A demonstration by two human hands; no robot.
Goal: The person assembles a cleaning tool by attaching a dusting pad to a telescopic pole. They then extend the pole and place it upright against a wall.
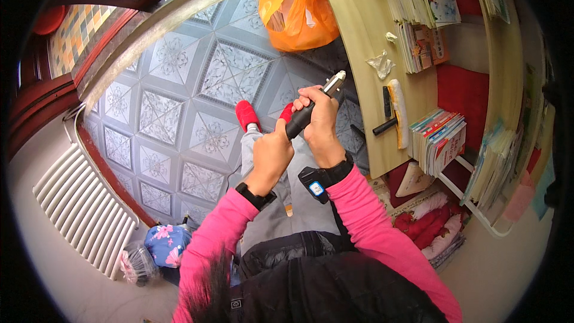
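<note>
- In front of the person's lap, above the patterned tile floor (158, 116), a black-gripped rod (298, 122) slants up and rightward, held clear of the tabletop (360, 42).
- The left hand (272, 152) has its fingers clamped round the lower part of the grip, thumb laid along it; the right hand (321, 121) has its fingers curled firmly round the upper part, just below the silver end piece (332, 84).
- The step in hand appears to be steadying or adjusting the rod two-handed; whether it is being twisted, one picture cannot tell.
- The next move seems to call for a firm hold with one hand while the other turns or shifts, the pale tip kept free.
- On the tabletop, to the right, lies a white fluffy cleaning head (399, 113) with a black tube, apart from both hands.
- Writing: a blue-edged square label (316, 188) sits on the right wristband (327, 178), a small symbol patch (236, 303) on the black vest (311, 284); stacked books (439, 137) carry print too small to read reliably.
</note>
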